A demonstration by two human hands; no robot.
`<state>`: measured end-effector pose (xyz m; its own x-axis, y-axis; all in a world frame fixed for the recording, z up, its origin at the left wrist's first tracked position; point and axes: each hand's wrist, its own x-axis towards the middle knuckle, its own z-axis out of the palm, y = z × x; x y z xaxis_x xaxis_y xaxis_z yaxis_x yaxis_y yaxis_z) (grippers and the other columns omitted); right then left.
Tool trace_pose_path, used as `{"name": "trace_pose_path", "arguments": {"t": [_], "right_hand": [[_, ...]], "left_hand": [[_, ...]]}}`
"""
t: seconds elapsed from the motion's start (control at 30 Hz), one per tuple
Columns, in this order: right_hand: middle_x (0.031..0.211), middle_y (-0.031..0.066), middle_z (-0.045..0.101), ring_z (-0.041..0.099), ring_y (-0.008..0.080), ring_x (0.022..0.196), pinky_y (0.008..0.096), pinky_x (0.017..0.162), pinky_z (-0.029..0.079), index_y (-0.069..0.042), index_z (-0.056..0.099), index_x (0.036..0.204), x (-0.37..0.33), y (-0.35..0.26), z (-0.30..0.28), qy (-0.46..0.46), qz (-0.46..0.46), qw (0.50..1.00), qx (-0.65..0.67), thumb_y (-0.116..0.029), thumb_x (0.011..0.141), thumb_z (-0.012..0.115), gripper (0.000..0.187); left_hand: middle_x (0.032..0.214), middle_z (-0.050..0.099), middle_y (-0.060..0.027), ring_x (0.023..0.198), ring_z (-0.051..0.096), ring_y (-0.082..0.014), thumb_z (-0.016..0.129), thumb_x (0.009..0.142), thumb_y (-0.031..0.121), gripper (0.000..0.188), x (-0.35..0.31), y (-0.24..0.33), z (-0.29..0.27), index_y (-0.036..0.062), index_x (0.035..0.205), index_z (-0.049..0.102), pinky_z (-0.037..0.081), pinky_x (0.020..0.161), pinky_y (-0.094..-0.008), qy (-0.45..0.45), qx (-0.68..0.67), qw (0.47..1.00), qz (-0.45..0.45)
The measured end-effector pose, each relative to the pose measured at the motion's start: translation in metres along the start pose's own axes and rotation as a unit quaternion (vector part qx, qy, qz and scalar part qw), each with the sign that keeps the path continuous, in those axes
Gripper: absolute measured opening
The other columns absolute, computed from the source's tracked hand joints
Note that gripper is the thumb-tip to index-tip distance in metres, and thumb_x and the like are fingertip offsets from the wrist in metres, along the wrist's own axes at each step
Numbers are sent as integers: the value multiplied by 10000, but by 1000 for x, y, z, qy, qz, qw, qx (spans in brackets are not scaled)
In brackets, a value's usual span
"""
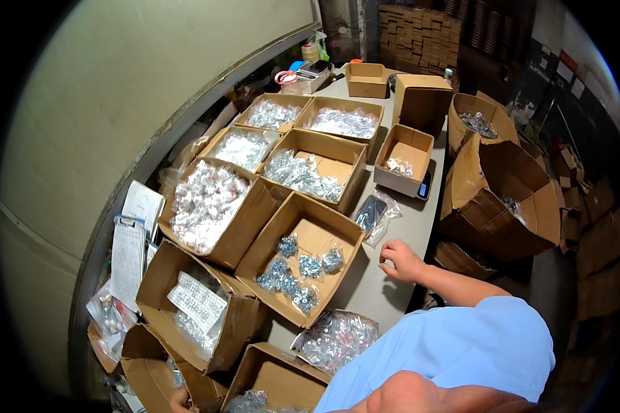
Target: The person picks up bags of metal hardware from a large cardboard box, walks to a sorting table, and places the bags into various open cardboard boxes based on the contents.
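Open carton (pixel 145 361) toward seven o'clock, with the left hand (pixel 180 399) at its wall.
Left fingers: cannot tell, largely hidden. Right hand (pixel 403 261), four o'clock: fingers loosely curled together, over the grey table (pixel 355 292).

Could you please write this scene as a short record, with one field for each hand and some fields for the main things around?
Left hand: at the lower-left carton, mostly cut off by the picture's edge; grip unclear
Right hand: near the table's right edge, fingers curled, no held item visible
Near right hand: dark phone with clear plastic
Central carton: small bags of bluish parts
White parts: heaped in the carton behind, to the left
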<state>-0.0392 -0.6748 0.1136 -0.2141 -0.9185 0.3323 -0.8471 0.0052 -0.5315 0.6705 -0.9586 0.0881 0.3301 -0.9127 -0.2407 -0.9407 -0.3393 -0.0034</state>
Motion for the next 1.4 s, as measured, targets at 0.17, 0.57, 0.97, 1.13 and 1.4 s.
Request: {"name": "trace_pose_path", "arguments": {"t": [0.17,0.57,0.97,1.13,1.4], "right_hand": [[841,172,579,545,348,828,424,752,452,-37,643,814,49,96,-39,105,95,981,-133,-80,731,522,153],[1017,62,656,599,187,910,312,795,464,-119,646,1071,167,282,-72,-260,336,904,36,-88,763,552,323],[1035,114,641,605,283,969,353,799,490,-184,674,1032,204,348,-88,-301,140,937,-113,-6,686,594,398],[1102,121,584,553,291,1023,396,866,454,-207,671,1011,217,303,-133,-194,217,933,-213,-58,707,613,344],[974,145,566,559,288,865,326,763,448,-7,548,1044,185,323,-144,-60,-75,995,38,-11,777,547,267]], "left_hand": [[1027,603,-175,956,572,-289,515,812,167,333,-8,-2,-16,-12,1091,548,458,854,-356,40,-55,998,-19],[1026,603,-160,947,571,-270,494,833,153,335,-75,-18,-89,-34,1108,530,458,860,-337,237,-486,841,-30],[1258,479,-181,1173,449,-289,509,824,179,466,-202,-58,-50,-31,1236,447,376,971,-406,311,-685,635,177],[1186,521,-151,1098,489,-274,500,764,-61,478,-276,140,-94,-66,1234,419,374,984,-398,39,-914,337,221],[858,589,-143,819,559,-272,599,795,511,486,-275,282,-122,53,954,574,489,722,-414,41,-921,353,157]]}}
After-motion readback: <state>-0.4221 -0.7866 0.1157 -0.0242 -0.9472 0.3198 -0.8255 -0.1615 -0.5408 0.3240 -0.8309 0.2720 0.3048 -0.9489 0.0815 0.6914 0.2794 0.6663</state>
